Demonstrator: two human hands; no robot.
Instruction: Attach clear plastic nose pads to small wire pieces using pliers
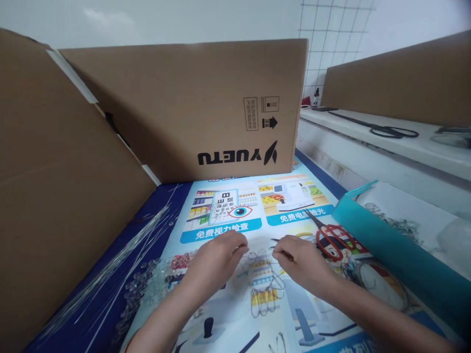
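Both hands (217, 257) (300, 260) pinch wire loops (263, 284) trailing toward the wearer.

1. A pale wall (165, 19) runs behind, evenly lit.
2. A white wire grid (331, 44) hangs on it at the right.
3. Cardboard boxes (191, 103) stand around the table (154, 206), which carries a printed poster.
4. A white ledge (368, 135) on the right holds what seems to be black scissors (390, 131).

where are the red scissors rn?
Head view, right of centre: the red scissors lie on the printed mat, between the right hand and the teal tray.
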